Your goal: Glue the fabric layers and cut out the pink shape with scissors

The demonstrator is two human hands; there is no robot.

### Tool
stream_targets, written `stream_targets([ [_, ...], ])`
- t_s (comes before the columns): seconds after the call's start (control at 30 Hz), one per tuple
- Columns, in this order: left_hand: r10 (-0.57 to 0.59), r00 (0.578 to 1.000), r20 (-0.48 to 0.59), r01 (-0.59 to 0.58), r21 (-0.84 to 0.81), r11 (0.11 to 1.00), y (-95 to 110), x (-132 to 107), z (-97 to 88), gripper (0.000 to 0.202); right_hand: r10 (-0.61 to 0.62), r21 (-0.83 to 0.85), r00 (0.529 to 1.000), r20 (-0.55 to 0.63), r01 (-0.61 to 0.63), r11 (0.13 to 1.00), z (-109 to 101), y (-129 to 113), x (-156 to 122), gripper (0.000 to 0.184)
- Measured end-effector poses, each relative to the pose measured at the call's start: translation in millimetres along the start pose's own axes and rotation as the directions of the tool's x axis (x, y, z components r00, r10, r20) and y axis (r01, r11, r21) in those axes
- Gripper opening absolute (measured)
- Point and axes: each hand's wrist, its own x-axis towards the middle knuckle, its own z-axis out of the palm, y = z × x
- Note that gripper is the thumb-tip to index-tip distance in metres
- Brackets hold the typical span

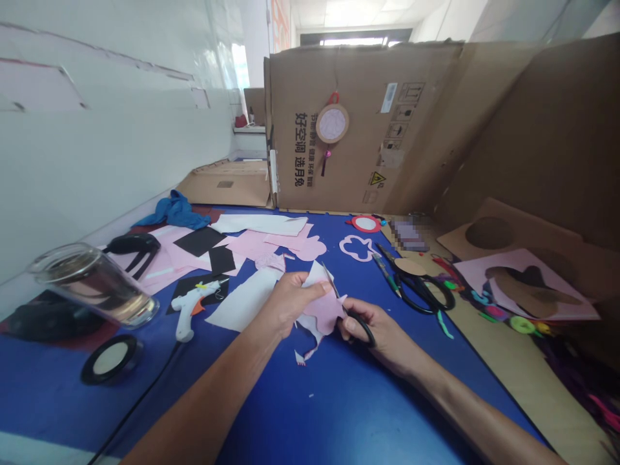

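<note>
Nearest is one smooth, glossy blue counter (285, 420), with one tiny white paper scrap (311, 395) on it. Nearer than the grip and off to its left sits one round black dish with a pale disc in its centre (111, 358).

The left hand (289, 298) is clamped on one thin, curved-edged pink paper piece (323, 311), pinched between thumb and fingers; the paper lies just right of that grip. A narrow, ragged strip curls below it. The right hand (372, 328) is closed around the handle of one pair of small black-handled scissors (334, 285), whose metal blades meet the paper between the two hands.

Left of the grip are one white plastic glue gun with an orange trigger (184, 324) and, farther left, one clear, tilted-looking glass of amber liquid (97, 290). Right of the grip lie one larger pair of black-handled scissors (422, 289) and one slim green pen-like tool (387, 274).

Beyond the grip, to the left, spread flat pink and white sheets and three matte black pieces, one under the glue gun, then one crumpled blue cloth (177, 212). Beyond it, slightly right, are one pink cloud-shaped paper outline (342, 247) and one red-rimmed white disc (366, 223). Farthest, one round hanging ornament (332, 123) rests against a brown cardboard panel (368, 71).
</note>
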Motion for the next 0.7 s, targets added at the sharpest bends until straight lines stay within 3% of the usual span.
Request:
stream_targets([
  [0.7, 0.045, 0.999, -0.025, -0.045, 0.001, 0.999, 4.4, -4.2, 5.3, 0.03, -0.005, 0.011, 1.0, -0.004, 0.005, 1.0, -0.4, -2.3, 0.2, 0.06],
])
